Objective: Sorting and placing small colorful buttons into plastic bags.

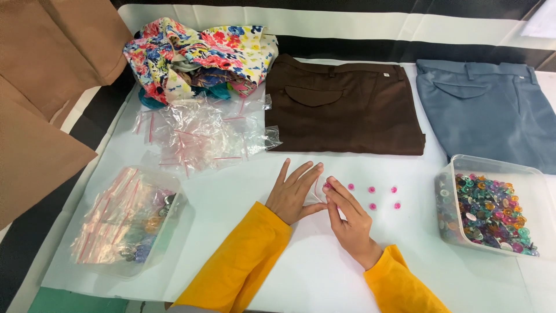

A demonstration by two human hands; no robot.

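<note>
1. Pink buttons (371,190) lie loose on the white bench (301,272), just beside the right hand (349,219).
2. Right hand's grip pinches one pink button; left hand (294,193) rests flat, fingers spread, touching a small clear bag (317,194).

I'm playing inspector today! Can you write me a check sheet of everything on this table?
Surface: white table, flat.
Job's things: five pink buttons lying right of the hands; a sixth at the right hand's fingers; small clear bag between both hands.
Clutter: empty bags; tub of filled bags; tub of mixed buttons; brown trousers; blue trousers; floral cloth.
Hands: left hand fingers spread, touching bag; right hand pinching.
Cables: nothing seen.
Surroundings: brown paper at left.
</note>
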